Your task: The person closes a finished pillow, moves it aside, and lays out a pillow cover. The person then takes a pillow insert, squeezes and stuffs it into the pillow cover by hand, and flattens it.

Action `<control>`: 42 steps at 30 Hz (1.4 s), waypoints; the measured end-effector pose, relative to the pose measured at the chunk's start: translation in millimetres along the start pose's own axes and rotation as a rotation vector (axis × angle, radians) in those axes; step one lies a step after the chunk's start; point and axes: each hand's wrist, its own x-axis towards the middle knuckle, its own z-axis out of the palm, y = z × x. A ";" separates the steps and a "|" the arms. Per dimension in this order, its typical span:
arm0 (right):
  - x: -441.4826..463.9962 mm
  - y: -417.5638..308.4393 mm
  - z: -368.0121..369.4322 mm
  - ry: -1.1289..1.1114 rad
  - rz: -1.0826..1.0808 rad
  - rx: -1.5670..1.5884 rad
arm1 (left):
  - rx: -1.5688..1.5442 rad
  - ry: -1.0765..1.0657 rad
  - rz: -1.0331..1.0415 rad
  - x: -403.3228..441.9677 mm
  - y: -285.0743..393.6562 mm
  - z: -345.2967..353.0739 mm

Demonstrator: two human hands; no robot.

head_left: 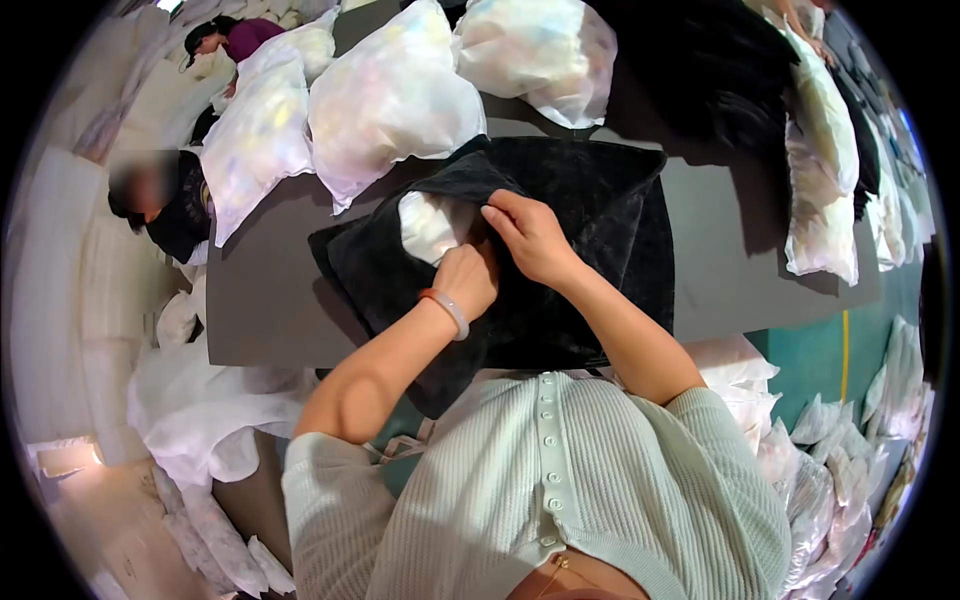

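A black velvety cover (590,215) lies spread on the grey table, with white stuffing or lining (432,226) showing through an opening at its left. My right hand (530,238) is closed on the black fabric at the upper edge of this opening, thumb and fingers pinched together. Just below and to the left, my left hand (468,280), with a bracelet at the wrist, is curled at the opening beside the white material. Its fingertips are hidden, so what they grip cannot be made out.
Stuffed white bags (395,100) line the far left and middle of the grey table (270,310). Black fabric (715,75) is heaped at the back right, beside a long white bag (820,190). Two people are at the left; another person's arm shows at top right.
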 end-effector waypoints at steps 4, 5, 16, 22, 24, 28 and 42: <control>4.1 -16.0 -15.8 -0.178 -0.092 -0.101 | 0.293 0.197 0.252 -1.6 -14.8 16.8; 3.0 -10.6 -18.0 -0.152 -0.076 -0.098 | 0.165 0.335 0.379 1.8 -19.4 27.6; 24.3 136.9 -26.9 -0.268 0.858 0.573 | -0.157 0.391 0.400 23.2 -17.3 7.2; 59.5 115.1 5.6 -0.060 0.776 0.697 | -0.160 0.299 0.475 -5.5 -32.1 -9.2; 70.9 115.0 23.4 0.004 0.713 0.557 | -0.034 0.387 0.457 -5.1 -40.0 -1.3; 83.7 99.1 49.7 0.085 0.604 0.388 | -0.153 0.356 0.420 10.5 -54.4 10.7; 50.5 -6.3 -0.3 0.060 -0.130 -0.553 | -0.200 0.391 0.499 35.3 -38.3 44.5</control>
